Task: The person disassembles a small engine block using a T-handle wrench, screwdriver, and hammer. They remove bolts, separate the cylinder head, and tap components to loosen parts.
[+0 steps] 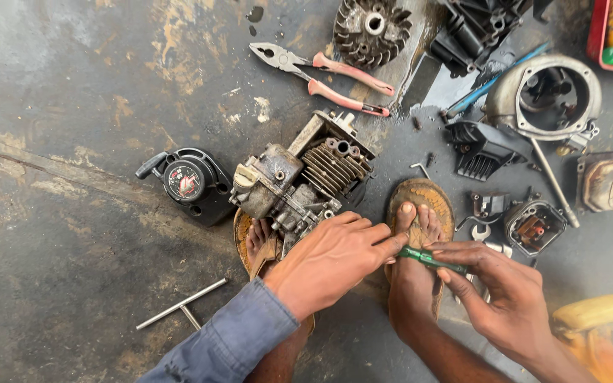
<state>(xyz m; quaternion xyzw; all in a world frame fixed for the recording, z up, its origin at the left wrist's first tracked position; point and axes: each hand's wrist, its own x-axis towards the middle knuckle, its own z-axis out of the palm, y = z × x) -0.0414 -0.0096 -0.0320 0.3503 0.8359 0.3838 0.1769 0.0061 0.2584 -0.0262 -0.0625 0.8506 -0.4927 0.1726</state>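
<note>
A green-handled screwdriver [426, 258] is pinched in the fingers of the right hand [501, 294], just over a foot in a worn sandal [420, 213]. The left hand [331, 259] is laid flat, fingers pressed together, and its fingertips are touched to the green handle. The rough, greasy metal of a small engine [299, 181] with thin ribbed fins is seen just above this hand, between both feet. Red-handled pliers [324, 71] are laid farther off on the stained, dark floor [72, 85]. A T-shaped steel wrench [182, 306] is laid near the blue sleeve [225, 340].
</note>
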